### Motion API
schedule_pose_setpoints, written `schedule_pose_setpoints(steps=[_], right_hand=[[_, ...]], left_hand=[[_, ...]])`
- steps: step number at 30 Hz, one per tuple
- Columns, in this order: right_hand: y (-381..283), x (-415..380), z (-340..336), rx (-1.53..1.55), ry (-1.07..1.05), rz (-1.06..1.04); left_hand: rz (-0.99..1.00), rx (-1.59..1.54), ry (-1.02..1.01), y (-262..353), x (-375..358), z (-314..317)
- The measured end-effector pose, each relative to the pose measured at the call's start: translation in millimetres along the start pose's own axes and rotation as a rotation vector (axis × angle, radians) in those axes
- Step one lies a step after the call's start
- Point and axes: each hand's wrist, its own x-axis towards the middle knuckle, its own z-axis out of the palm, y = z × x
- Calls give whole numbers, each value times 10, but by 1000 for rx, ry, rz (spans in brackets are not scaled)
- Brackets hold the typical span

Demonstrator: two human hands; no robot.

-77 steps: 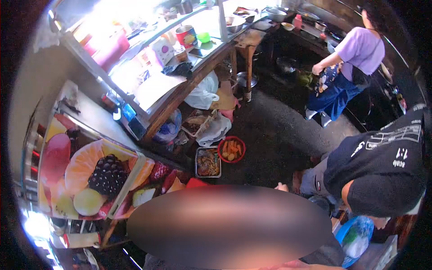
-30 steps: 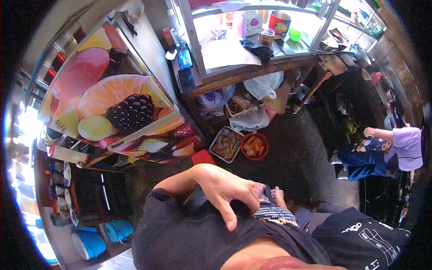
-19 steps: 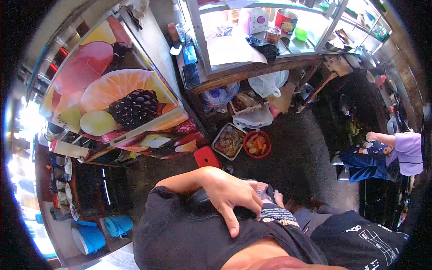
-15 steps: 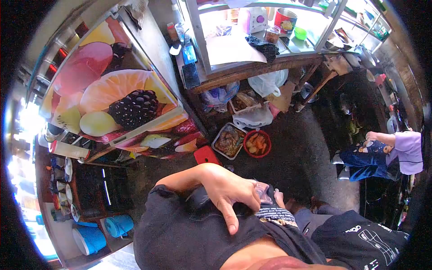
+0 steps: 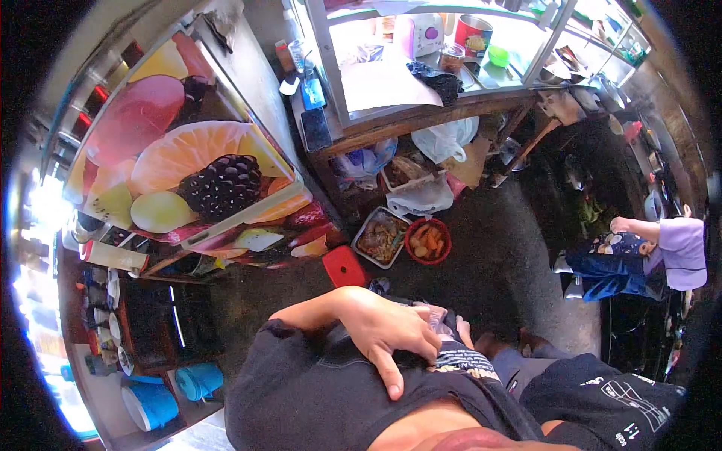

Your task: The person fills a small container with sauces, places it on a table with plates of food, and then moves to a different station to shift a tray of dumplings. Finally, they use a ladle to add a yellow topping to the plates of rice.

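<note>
My left hand rests on the front of my black shirt, thumb stretched out toward my face and fingers loosely bent over the printed part. It holds no object that shows. Just past the shirt's print, a small strip of skin looks like part of my right hand; its fingers are mostly hidden. On the floor ahead stand a red bowl of orange and pale pieces, perhaps cut vegetables, and a white tray of brownish food. A red lid-like thing lies beside the tray.
A fruit-printed cabinet stands at left. Above the floor containers is a wooden counter with a glass case. Plastic bags sit beneath. Blue buckets stand lower left. At right, a person in a lilac top reaches forward over the dark area.
My left hand has shifted slightly right and down in the view, still on the shirt. The whole view has moved a little. The floor containers stay in place.
</note>
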Motion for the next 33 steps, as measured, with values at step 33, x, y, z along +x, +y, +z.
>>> schedule_pose_setpoints(steps=[33], right_hand=[[-278,-381,-193,580,-136,178]], left_hand=[[-33,-235,-141,17,-66,-303]])
